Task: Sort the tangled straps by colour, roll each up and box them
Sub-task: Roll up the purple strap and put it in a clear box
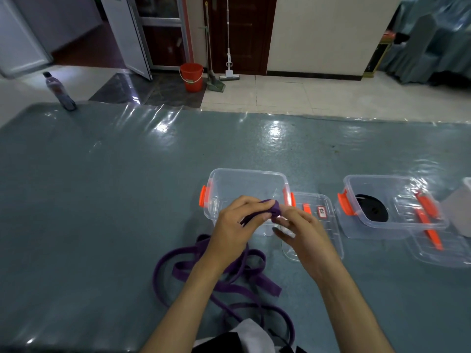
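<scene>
A long purple strap (244, 276) lies in loose loops on the grey-blue table in front of me. Its end is wound into a small roll (276, 208) held up between both hands. My left hand (237, 225) grips the strap where it feeds into the roll. My right hand (300, 230) pinches the roll itself with thumb and fingers. Just behind the hands stands a clear box (244, 179) with orange latches and nothing visible inside. A second clear box (382, 184) to the right holds a rolled black strap (372, 207).
A clear lid (328, 225) with a label lies beside the first box, another lid (446, 250) by the second. A bottle (60, 90) stands at the table's far left corner. A whitish container (461, 207) sits at the right edge. A red bucket and mops stand beyond on the floor.
</scene>
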